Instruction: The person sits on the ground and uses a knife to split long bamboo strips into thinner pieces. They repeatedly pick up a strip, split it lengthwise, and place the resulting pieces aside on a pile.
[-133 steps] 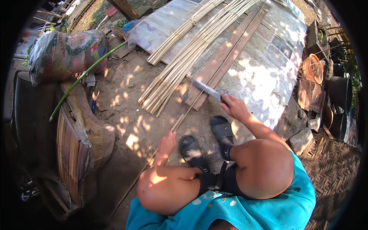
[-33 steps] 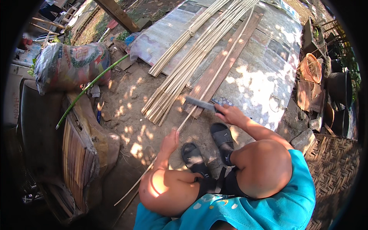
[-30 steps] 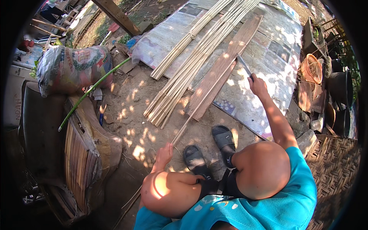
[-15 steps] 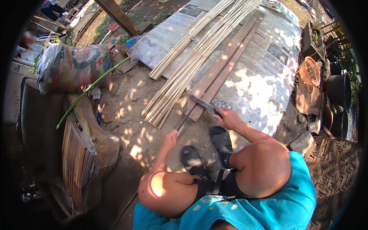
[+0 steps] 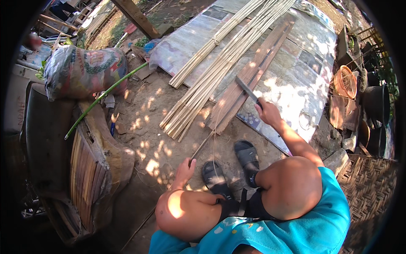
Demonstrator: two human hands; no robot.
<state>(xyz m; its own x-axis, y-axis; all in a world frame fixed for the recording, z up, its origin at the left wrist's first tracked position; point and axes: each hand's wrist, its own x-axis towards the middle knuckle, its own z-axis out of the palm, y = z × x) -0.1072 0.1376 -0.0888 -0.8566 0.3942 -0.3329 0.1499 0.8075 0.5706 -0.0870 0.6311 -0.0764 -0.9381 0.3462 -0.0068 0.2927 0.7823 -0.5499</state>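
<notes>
Knife [image 5: 248, 90] has shifted up the plank [image 5: 224, 106], right hand [image 5: 269, 113] clasping it, left hand [image 5: 183, 172] gripping a strip [image 5: 202, 145], apparently only part-shaved.

This was an outdoor yard serving as a rough work area. Dappled sunlight fell on bare brown earth [image 5: 141, 114] below a slanting brown wooden post [image 5: 136, 17]. Long, slender, pale strips [image 5: 198, 95] and a grey-bladed, dark-handled knife [image 5: 246, 88] showed handwork, with a bulging patterned sack [image 5: 84, 70], a round orange latticed basket [image 5: 339, 80] and a brown woven panel [image 5: 368, 182] around.
</notes>
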